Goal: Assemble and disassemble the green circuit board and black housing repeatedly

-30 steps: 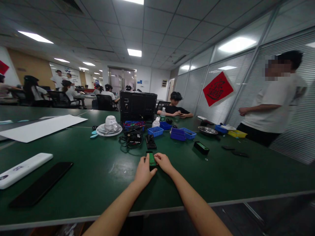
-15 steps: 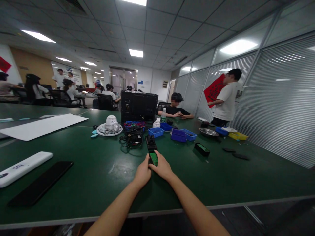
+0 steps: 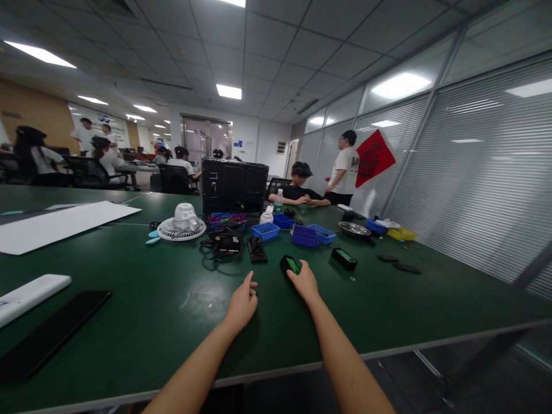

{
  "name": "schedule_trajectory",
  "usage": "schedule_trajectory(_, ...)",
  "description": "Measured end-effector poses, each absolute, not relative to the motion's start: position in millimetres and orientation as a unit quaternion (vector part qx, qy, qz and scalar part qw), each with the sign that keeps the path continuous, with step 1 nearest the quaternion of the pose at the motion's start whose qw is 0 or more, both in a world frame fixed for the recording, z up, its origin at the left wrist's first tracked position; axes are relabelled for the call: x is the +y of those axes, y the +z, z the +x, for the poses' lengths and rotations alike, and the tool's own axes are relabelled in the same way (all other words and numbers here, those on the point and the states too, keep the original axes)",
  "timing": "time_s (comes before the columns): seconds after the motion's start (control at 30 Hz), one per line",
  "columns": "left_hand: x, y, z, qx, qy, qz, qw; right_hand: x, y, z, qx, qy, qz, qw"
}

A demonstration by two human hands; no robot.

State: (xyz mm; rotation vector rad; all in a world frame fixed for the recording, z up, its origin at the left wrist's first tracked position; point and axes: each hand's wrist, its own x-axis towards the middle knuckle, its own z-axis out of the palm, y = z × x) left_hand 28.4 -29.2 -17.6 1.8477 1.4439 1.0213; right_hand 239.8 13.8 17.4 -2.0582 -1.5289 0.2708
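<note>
Left hand (image 3: 244,299) has let go, lying spread and empty on the table (image 3: 164,328). Module (image 3: 290,264) has shifted far-right, long axis slanting far-left. Right hand (image 3: 307,282) is curled over its near end; can't tell if it's gripping.

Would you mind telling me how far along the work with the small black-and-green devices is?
Done, apparently: one black-and-green device lies apart on the table. In hand: the right hand holds a second device; the left hand rests open nearby. Left: probably releasing it.
</note>
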Motion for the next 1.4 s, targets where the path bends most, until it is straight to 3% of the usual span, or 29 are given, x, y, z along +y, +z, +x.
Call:
schedule_trajectory(0.2, -32.2, -13.3, 28.6, 0.543, 0.384, 0.687, 0.291, 16.6, 22.5, 258.6, -0.531, 0.15, -0.802, 0.229)
schedule_trajectory(0.47, -30.2, -16.8, 28.7, 0.538, 0.385, 0.69, 0.293, 12.8, 16.1, 254.0, -0.567, 0.003, -0.792, 0.228)
schedule_trajectory(0.9, -30.8, -16.4, 28.4, 0.536, 0.382, 0.694, 0.29, 14.6, 20.0, 254.4, -0.541, 0.115, -0.782, 0.288)
schedule_trajectory(1.23, -31.2, -16.4, 28.5, 0.535, 0.378, 0.696, 0.292, 16.2, 23.2, 271.1, -0.492, 0.129, -0.82, 0.262)
schedule_trajectory(1.4, -31.8, -14.2, 28.6, 0.538, 0.378, 0.693, 0.295, 12.6, 23.2, 265.9, -0.484, 0.08, -0.848, 0.2)
